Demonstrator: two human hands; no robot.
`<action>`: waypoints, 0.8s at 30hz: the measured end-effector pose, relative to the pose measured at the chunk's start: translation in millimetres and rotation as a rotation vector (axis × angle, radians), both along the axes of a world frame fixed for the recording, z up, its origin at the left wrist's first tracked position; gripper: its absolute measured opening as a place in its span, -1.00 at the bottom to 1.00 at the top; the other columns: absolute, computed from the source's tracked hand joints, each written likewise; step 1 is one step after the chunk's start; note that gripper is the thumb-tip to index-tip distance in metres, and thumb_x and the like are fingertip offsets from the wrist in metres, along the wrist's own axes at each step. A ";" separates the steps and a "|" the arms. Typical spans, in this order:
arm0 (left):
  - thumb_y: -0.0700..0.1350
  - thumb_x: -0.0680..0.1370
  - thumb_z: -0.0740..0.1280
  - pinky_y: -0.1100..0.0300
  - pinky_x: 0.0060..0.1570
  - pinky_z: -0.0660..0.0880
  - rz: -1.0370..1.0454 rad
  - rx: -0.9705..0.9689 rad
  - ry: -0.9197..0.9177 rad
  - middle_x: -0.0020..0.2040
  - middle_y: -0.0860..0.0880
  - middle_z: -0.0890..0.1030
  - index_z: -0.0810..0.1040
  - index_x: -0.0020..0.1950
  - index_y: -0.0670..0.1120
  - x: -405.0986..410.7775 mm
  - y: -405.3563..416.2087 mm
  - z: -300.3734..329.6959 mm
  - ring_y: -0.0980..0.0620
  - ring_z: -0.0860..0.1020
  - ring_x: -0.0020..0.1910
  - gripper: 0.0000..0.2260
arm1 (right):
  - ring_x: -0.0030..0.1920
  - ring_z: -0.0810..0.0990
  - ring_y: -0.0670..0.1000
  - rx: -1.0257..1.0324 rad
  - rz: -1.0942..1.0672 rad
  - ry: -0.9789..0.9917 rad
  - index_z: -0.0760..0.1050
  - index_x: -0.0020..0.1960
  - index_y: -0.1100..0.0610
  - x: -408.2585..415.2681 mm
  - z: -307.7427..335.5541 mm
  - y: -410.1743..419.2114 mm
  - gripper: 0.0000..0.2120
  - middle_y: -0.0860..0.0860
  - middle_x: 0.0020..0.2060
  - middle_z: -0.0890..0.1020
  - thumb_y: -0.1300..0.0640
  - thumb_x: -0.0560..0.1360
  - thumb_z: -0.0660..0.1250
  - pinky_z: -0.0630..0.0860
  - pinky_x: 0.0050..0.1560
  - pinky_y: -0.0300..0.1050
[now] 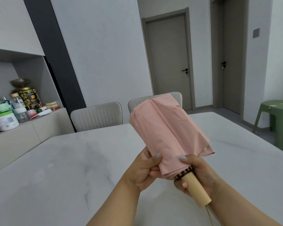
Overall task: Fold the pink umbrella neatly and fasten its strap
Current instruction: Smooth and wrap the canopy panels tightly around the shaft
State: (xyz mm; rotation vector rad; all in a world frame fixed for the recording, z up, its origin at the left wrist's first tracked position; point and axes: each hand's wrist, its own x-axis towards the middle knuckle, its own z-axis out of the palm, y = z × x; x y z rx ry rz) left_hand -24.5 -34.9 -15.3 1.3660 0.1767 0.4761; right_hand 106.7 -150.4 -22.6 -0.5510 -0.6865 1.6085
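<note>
The pink umbrella (167,128) is collapsed and held above the white marble table (64,168), its canopy pointing up and away from me, the fabric loosely gathered in flat folds. Its cream handle (195,188) points down toward me, with a cord hanging from its end. My left hand (144,170) pinches the lower left edge of the fabric, thumb on top. My right hand (198,173) grips the handle where it meets the fabric, thumb pressing the lower right fold. The strap is not visible.
Two pale upholstered chairs (96,116) stand at the table's far side. A sideboard (23,128) on the left carries several jars and bottles. A green plastic stool (278,121) stands at the right, with two closed doors beyond.
</note>
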 end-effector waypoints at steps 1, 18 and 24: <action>-0.20 0.49 0.27 0.43 -0.49 0.40 -0.005 0.008 0.001 -0.36 0.05 0.62 0.24 0.31 -0.28 -1.0 0.7 0.8 0.27 0.50 -0.49 -0.56 | 0.19 0.57 0.37 0.006 0.024 0.021 0.55 0.18 0.40 0.4 -0.1 -0.9 -0.33 0.46 0.16 0.54 0.17 0.14 0.60 0.48 -0.59 -0.20; -0.20 0.39 0.54 -0.06 0.25 0.49 0.453 -0.039 0.210 0.18 -0.17 0.62 0.44 0.35 -0.12 -4.5 25.8 1.9 -0.08 0.61 0.17 -0.44 | -0.55 0.48 0.07 -0.094 -0.510 -0.560 0.59 -0.16 0.32 -3.2 2.2 0.1 -0.73 0.23 -0.36 0.63 0.13 0.26 0.47 0.46 -0.49 -0.17; -0.07 0.52 0.40 0.09 0.15 0.52 0.849 0.297 0.047 0.01 0.01 0.59 0.51 0.01 0.03 4.4 29.8 73.7 0.08 0.55 -0.03 -0.89 | -0.57 0.52 -0.01 -0.143 -0.562 -0.655 0.54 -0.13 0.31 -6.1 4.7 1.1 -0.69 0.13 -0.41 0.62 0.15 0.23 0.49 0.47 -0.49 -0.18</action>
